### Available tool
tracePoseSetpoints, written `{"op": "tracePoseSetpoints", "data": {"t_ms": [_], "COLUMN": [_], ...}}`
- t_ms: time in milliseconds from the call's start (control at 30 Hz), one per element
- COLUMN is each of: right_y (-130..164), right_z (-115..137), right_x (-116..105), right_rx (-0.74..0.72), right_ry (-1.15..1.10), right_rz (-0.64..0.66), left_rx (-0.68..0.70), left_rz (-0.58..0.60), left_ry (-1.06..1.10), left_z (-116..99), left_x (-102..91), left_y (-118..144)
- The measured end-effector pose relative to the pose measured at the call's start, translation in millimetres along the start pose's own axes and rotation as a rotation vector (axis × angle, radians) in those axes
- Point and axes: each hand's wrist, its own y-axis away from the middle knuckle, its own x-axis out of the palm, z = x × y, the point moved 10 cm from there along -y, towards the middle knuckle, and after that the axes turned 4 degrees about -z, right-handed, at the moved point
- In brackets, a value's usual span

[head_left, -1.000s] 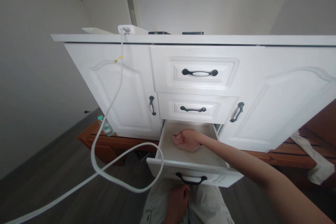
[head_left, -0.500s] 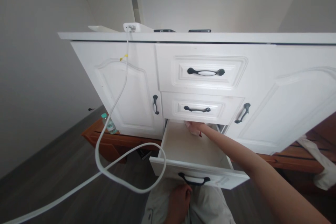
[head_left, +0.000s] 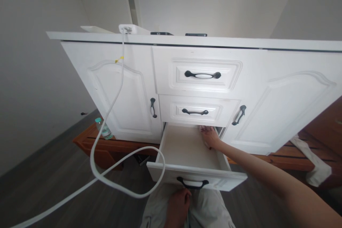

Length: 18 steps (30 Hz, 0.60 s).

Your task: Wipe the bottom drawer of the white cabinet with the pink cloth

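As right fingers [head_left: 205, 130] half-curl inside the drawer [head_left: 184, 151], hold unclear

The cabinet top [head_left: 227, 42] carries a white slab [head_left: 94, 29], a white block [head_left: 137, 30] and two dark devices [head_left: 161, 33] [head_left: 196, 35].

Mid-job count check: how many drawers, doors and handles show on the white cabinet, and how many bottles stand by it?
Drawers: 3, the lowest pulled open
Cabinet doors: 2
Handles: 5
Bottle: 1
Total: 11
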Motion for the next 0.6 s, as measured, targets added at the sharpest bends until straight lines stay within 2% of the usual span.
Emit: {"op": "tracePoseSetpoints", "data": {"t_ms": [133,367,500,600], "right_y": [29.4,69.7,66.7,59.0], "right_z": [12.5,29.4,23.5,14.4], "right_x": [13.4,25.1,11.8,-16.6], "right_rx": [-0.091,-0.124,-0.124,-0.111], "right_ry": [0.028,0.011,-0.071,-0.187], "right_rz": [0.101,0.353,0.48,0.479], "left_rx": [0.017,0.004,0.011,0.012], "left_rz": [-0.002,0.028,0.021,0.017], "left_ry": [0.002,-0.013,-0.007,-0.004], "left_z": [-2.0,-4.8,-5.6,-2.6], "left_x": [-0.5,-1.8,-2.6,1.0], "left_y": [0.4,1.4,0.4,-1.6]}}
